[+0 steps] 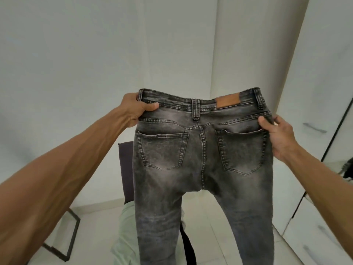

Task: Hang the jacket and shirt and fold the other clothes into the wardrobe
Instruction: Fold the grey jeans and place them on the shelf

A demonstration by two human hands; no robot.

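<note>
A pair of washed grey-black jeans [200, 150] hangs in front of me, back side facing me, with two back pockets and a brown leather patch on the waistband. My left hand [133, 109] grips the left end of the waistband, thumb on the front. My right hand [277, 134] pinches the right side seam just below the waistband. Both legs hang down past the bottom of the view. A pale green garment [126, 232] lies below, partly hidden behind the jeans.
A dark chair back [126, 169] stands behind the jeans, with a black metal frame [70, 236] on the tiled floor at lower left. White wardrobe doors and drawers with metal handles [313, 128] fill the right side. White walls lie ahead.
</note>
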